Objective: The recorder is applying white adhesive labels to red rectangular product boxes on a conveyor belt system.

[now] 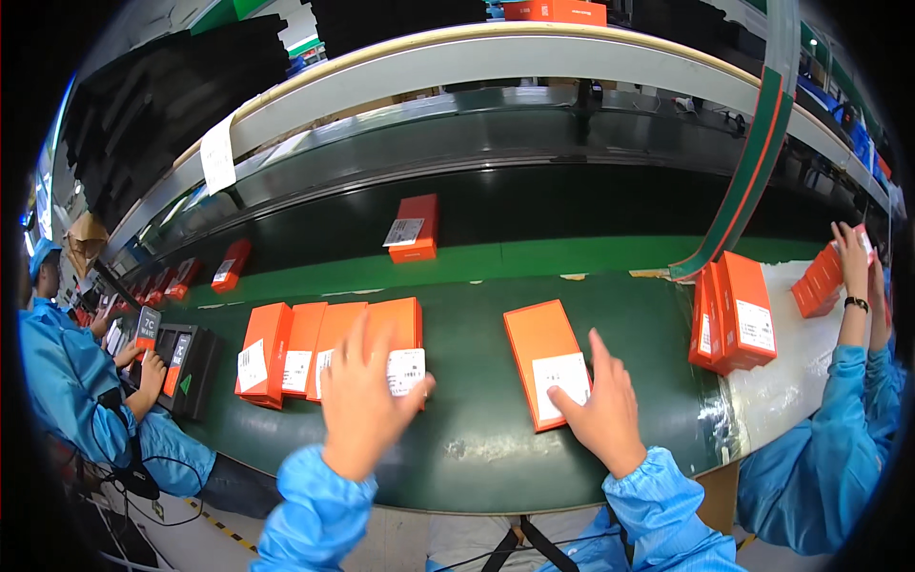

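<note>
Head view. Left hand (367, 410) wide, blurred, over the right end of the row (307, 334); contact can't be told. Right hand (608, 408) also wide, nothing gripped; thumb over the label of the lone box (539, 334), touch unclear. Lone box lies askew on the bench (467, 372), between row and right-hand pair (739, 310).

Risks, my reading: a low left sweep might skew the row, its boxes set side by side. Thumb dragged across the label could crease it. A hard pull bodyward might tip the lone box over the front edge.

Room: widest gap between row and lone box; another towards the pair. Front edge curves close by the sleeves (658, 505). Behind, the belt (572, 205) carries more boxes.
</note>
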A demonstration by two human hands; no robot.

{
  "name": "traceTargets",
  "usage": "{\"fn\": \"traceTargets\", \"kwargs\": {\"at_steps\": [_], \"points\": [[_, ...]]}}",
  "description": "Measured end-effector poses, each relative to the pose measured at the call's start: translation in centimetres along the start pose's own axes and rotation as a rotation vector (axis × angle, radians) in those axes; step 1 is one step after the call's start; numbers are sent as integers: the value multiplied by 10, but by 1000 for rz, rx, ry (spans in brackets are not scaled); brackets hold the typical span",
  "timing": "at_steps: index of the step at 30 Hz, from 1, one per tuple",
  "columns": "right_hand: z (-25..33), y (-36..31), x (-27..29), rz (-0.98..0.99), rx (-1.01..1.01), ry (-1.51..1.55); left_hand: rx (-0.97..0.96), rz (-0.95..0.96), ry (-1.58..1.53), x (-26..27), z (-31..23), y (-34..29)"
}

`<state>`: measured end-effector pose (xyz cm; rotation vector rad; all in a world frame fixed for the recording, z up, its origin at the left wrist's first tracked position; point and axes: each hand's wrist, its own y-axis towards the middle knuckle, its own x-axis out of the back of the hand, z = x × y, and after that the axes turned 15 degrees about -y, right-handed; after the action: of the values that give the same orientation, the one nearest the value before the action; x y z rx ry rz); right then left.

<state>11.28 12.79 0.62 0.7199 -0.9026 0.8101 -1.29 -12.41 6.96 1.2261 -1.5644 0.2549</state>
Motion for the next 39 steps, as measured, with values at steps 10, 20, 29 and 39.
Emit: {"fn": "traceTargets", "kwargs": {"at_steps": [10,20,29,39], "points": [[-12,6,-15,-63,121,136,629,309,82,-122,98,261],[-20,7,-14,-41,73,214,322,106,65,-55,45,196],[-28,8,-22,-131,-84,568,365,-27,57,43,96,17],[-38,2,56,314,48,843,-161,-99,-596,-12,-56,11]]}}
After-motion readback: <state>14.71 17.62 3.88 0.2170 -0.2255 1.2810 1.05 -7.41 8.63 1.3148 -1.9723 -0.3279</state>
